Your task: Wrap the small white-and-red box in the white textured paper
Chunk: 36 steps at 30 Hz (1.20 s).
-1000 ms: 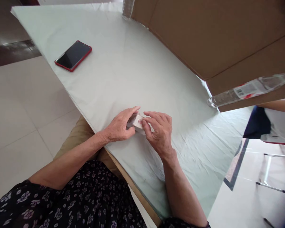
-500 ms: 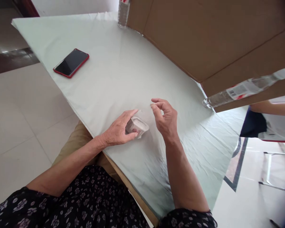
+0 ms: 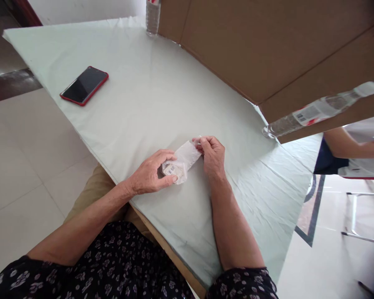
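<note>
My left hand point(image 3: 152, 172) is closed around a small pale packet point(image 3: 171, 169) with a barcode label, wrapped in thin, see-through plastic. The fingers and thumb grip its sides, and the palm hides its left end. From the packet a whitish, translucent strip of plastic wrapper point(image 3: 188, 154) stretches up to the right. My right hand point(image 3: 213, 154) pinches the far end of this wrapper between thumb and fingers. Both hands are over the cloth near the front edge of the table. What lies inside the packet cannot be made out.
A phone in a red case point(image 3: 84, 86) lies on the pale green tablecloth point(image 3: 137, 95). A large cardboard panel point(image 3: 252, 45) stands at the back, with a plastic bottle point(image 3: 321, 111) beside its right end and another bottle point(image 3: 153, 17) at its left. Another person's arm point(image 3: 352, 143) shows at right.
My right hand has come down and closed on the wrapper's end, which is now drawn out straight. The packet has turned in my left hand, and its barcode now shows.
</note>
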{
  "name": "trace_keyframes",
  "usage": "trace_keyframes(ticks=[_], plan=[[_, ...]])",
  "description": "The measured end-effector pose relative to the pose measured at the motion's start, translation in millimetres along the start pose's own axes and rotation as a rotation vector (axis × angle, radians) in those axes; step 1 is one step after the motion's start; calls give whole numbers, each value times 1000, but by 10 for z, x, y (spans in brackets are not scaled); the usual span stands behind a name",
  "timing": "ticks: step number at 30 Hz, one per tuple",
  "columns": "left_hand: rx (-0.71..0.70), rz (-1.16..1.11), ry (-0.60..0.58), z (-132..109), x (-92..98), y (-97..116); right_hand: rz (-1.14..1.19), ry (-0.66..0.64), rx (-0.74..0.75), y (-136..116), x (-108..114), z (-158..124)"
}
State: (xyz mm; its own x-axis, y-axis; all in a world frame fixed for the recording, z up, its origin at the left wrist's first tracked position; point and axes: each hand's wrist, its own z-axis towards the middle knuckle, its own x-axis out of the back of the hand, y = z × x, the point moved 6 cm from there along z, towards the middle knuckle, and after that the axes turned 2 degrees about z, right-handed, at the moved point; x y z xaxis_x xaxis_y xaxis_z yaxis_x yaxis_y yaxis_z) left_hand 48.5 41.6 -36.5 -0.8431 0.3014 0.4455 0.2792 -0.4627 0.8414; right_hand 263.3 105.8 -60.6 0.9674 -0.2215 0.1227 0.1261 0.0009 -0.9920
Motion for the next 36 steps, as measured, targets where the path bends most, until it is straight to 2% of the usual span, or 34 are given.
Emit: trace_keyframes(ticks=[6,12,15,19,22,25,28,31,36], plan=[[12,-3,16,3,-1,-9,-112,-336,-41,-104,5,-71],[24,22,57,1,11,-26,-119,-445,-77,-162,-10,-200],[7,36,91,0,38,-2,-160,-394,-6,-194,-72,-231],[-22,37,138,-14,94,45,-153,-281,107,-363,-121,-200],[-35,32,153,-31,122,60,-153,-228,173,-493,-144,-75],[-49,26,145,-40,122,62,-215,-165,239,-521,-127,113],[-76,20,138,-36,107,67,-313,-9,296,-498,-17,202],[-94,21,153,-21,93,71,-355,93,319,-516,83,52],[-94,100,148,5,55,56,-436,-29,307,-624,5,-385]])
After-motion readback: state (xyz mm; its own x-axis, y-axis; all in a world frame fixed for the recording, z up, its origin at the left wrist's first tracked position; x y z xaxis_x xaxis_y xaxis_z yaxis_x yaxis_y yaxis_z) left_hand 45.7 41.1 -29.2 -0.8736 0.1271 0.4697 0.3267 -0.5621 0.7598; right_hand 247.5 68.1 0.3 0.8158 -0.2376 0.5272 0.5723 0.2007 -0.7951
